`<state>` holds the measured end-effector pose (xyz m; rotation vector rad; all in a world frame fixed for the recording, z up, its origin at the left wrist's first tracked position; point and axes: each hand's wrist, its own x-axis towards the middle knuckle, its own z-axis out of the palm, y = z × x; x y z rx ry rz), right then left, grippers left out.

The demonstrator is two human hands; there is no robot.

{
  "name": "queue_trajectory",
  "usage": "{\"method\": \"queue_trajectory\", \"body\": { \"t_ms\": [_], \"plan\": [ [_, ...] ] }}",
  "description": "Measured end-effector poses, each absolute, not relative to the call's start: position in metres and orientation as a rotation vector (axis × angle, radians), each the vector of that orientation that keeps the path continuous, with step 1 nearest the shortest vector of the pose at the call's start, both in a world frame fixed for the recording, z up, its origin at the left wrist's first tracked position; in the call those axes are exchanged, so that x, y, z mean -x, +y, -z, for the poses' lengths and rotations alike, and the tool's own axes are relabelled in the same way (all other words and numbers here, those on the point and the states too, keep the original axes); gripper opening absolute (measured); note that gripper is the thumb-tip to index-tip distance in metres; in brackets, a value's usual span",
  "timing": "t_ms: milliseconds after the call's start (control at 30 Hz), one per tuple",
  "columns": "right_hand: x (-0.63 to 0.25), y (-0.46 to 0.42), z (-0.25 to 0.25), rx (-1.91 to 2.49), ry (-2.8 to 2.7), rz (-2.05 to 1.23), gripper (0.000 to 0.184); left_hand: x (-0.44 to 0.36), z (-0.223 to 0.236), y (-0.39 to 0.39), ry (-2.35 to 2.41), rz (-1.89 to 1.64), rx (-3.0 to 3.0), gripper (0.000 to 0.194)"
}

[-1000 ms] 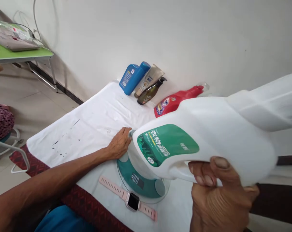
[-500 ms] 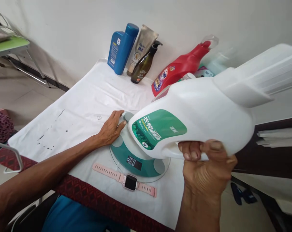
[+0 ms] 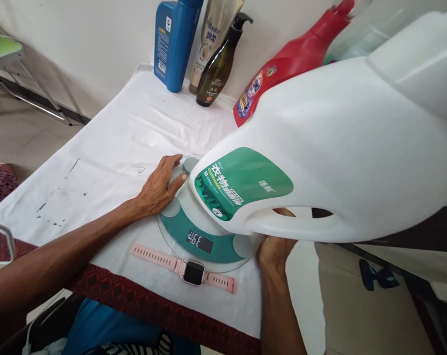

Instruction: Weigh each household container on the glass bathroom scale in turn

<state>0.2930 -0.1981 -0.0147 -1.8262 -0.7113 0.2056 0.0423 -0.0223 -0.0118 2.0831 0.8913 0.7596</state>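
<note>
A large white bottle of clothing disinfectant (image 3: 319,148) with a green label stands on a round glass kitchen scale (image 3: 216,249). From this angle it leans up toward the right. My left hand (image 3: 159,190) lies at the scale's left edge, thumb and fingers apart, holding nothing. Below the bottle's handle, my right hand (image 3: 277,251) is at the right edge of the scale. Most of its fingers are hidden behind the bottle; a bit of one shows through the handle opening. Digits are lit on the scale's dark display (image 3: 200,241). A pink-strapped smartwatch (image 3: 193,272) lies in front.
A blue bottle (image 3: 175,47), a cream tube (image 3: 208,42), a dark pump bottle (image 3: 219,64) and a red detergent bottle (image 3: 282,69) stand along the wall. A white cloth (image 3: 108,162) covers the table. Dark slippers (image 3: 378,276) lie on the floor.
My right hand has let go of the handle and moved down behind the bottle. The scale display reads differently. The view has come closer; my left hand stays by the scale.
</note>
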Motion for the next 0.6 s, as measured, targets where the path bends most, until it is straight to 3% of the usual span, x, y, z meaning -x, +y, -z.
{"method": "queue_trajectory", "body": {
  "t_ms": [600],
  "plan": [
    [-0.2986,-0.1970,0.0140,1.849,-0.817,-0.130,0.037,-0.0427,0.0088,-0.0225,0.878,-0.757,-2.115,0.051]
  ]
}}
